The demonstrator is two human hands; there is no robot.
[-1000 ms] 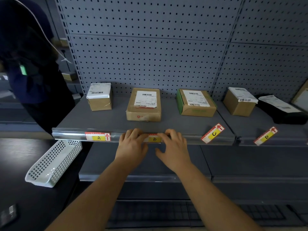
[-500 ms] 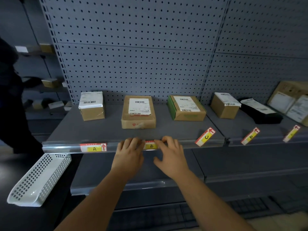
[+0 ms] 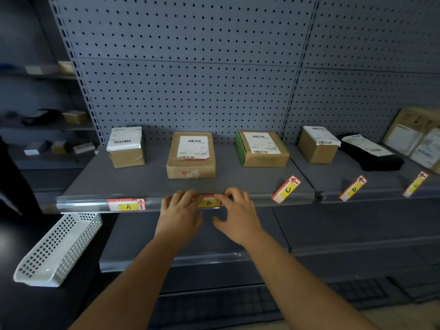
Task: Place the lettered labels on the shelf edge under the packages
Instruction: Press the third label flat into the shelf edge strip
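Both hands at the front edge of the shelf (image 3: 147, 184), on the clear label strip (image 3: 83, 204). Left hand (image 3: 179, 217) and right hand (image 3: 238, 216) sit either side of label B (image 3: 208, 203), fingers spread and bent over the strip's top lip, thumbs hanging below. Neither is closed around anything; fingertips press the strip at each end of B. B lies flat in the strip, directly under the second package (image 3: 191, 154).

Label A (image 3: 126, 205) is seated flat in the strip to the left, under the first package (image 3: 126, 146). Strip between A and the left hand is bare, as is the stretch left of A.

Label C (image 3: 286, 189) is tilted, lower end on the strip, upper end leaning back over the shelf surface, in front of the green-sided package (image 3: 262, 149). Open strip between the right hand and C.

Next bay right: label D (image 3: 352, 188) tilted the same way, in front of a small brown box (image 3: 317, 145). One more tilted label (image 3: 415, 184) further right, letter unreadable, near a black parcel (image 3: 371, 152). Flat packages (image 3: 419, 136) lean at the far right.

Room between the packages and the front edge is clear shelf surface. Pegboard (image 3: 190, 79) behind. A lower shelf (image 3: 190, 260) juts out beneath the forearms. White perforated basket (image 3: 59, 251) sits lower left, well apart from the hands.
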